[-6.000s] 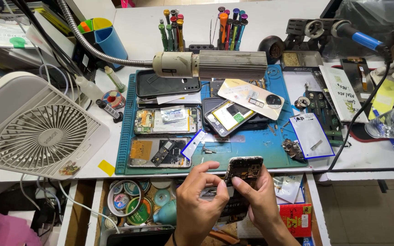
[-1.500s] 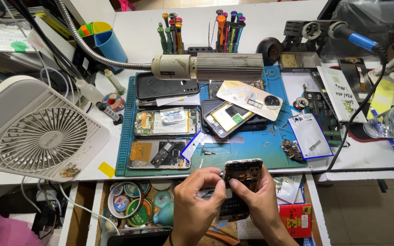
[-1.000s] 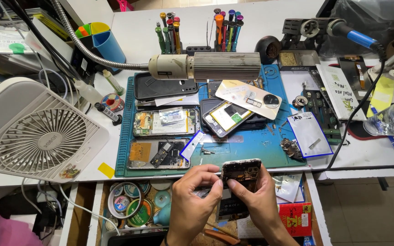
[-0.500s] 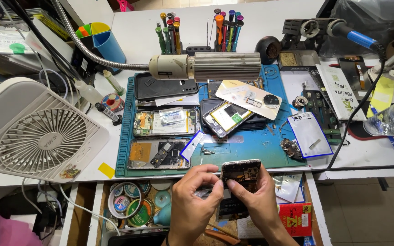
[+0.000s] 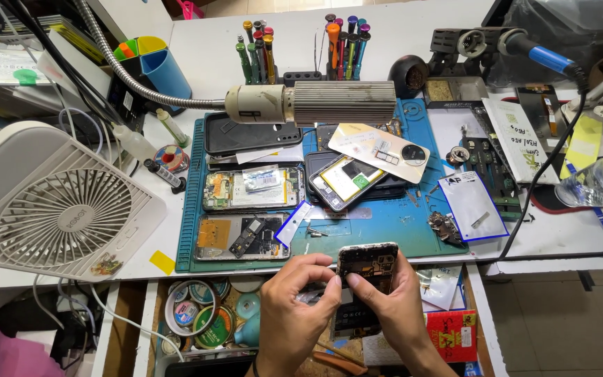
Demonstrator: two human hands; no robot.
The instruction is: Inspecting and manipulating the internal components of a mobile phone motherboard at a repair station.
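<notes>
Held low at the front edge of the counter (image 5: pixel 413 42), above an open drawer (image 5: pixel 211 318): an opened phone (image 5: pixel 367 269), dark, rectangular, back cover off, a scuffed metal frame and small circuit parts showing. Gripped along its right edge by the right hand (image 5: pixel 403 311), fingers curled shut around the body, thumb across the lower part. Met from the left by the left hand (image 5: pixel 298 307), fingers bent inward, thumb and fingertips pinched together at the phone's left edge; whether anything small sits between them cannot be told.

Just beyond, a blue rubber work mat (image 5: pixel 385 220), flat and matte, with moulded compartments along its far edge. On it, three more opened phones on the left: one showing a dark plastic back (image 5: pixel 252 132), one with a bare board and pale battery (image 5: pixel 252 188), one with copper-toned shielding (image 5: pixel 242 237). Near the middle, a pale back cover with a round camera ring (image 5: pixel 378 150) lying tilted over a dark phone frame (image 5: pixel 347 181).

Over the mat, a ribbed metal lamp head (image 5: pixel 312 103) on a flexible steel gooseneck. Behind, a rack of screwdrivers (image 5: pixel 301 42) with coloured handles, upright. At far left, a white plastic fan (image 5: pixel 50 202) with a radial grille. At right, a blue-handled soldering iron (image 5: pixel 535 54) in its stand. In the drawer, rolls of tape (image 5: pixel 197 318).
</notes>
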